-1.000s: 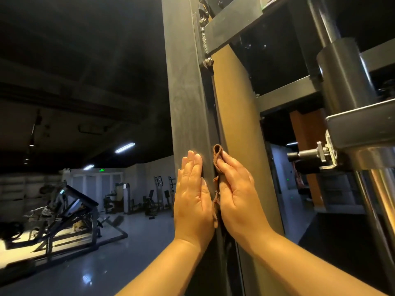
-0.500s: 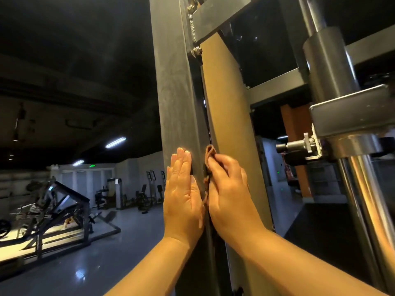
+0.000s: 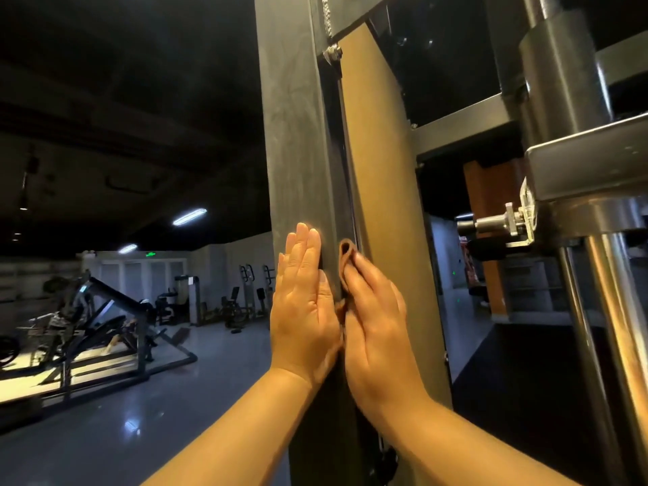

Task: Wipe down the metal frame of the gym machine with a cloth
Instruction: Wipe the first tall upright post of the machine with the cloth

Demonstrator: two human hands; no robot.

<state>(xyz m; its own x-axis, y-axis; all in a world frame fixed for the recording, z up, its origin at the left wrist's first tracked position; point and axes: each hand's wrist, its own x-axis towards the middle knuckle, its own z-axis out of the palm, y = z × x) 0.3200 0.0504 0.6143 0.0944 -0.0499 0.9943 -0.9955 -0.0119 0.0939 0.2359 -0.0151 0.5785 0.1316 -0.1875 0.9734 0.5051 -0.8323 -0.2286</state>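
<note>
The person stands close to a gym machine, with both bare forearms reaching up to its dark grey upright post (image 3: 294,152). The left hand (image 3: 305,310) lies flat against the front face of that post, its fingers (image 3: 303,254) straight and together, holding nothing. Just beside it, the right hand (image 3: 375,324) holds a brown cloth (image 3: 346,248) in the narrow seam where the grey post meets a tan panel (image 3: 380,170). Its fingers bend lightly over the cloth, and the thumb is hidden. A folded loop of the cloth sticks up past the fingertips, and another bit shows between the two hands. The heels of the hands nearly touch.

Higher up the seam, a bolt (image 3: 333,52) fastens a short chain (image 3: 326,12) to the post. To the right, a grey crossbar (image 3: 463,129) runs back to a chrome guide rod (image 3: 617,310) with a metal collar and a pull pin (image 3: 491,224). Far off to the left, across a shiny grey floor (image 3: 140,415), stand an angled plate-loaded machine (image 3: 105,310) and other equipment under strip lights (image 3: 189,216).
</note>
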